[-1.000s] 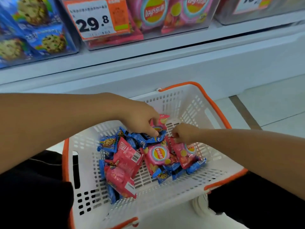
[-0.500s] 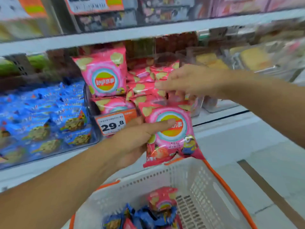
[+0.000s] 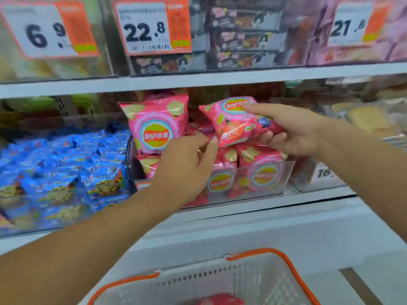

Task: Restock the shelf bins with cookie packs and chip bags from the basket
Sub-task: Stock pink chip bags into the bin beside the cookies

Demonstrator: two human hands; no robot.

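Pinching a pink chip bag (image 3: 236, 122), right hand (image 3: 293, 133) grips; left hand (image 3: 187, 170) loosely open.

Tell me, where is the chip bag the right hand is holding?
The right hand holds the pink chip bag above the clear chip bin, right of the upright chip bag.

Shelf bins side by side, basket (image 3: 259, 280) below in front

Cookie packs (image 3: 59, 172) fill the left bin; chip bags (image 3: 240, 177) the clear bin (image 3: 286, 172) to its right – one chip bag (image 3: 233, 124) held above it, between left hand (image 3: 187, 170) and right hand (image 3: 293, 130)
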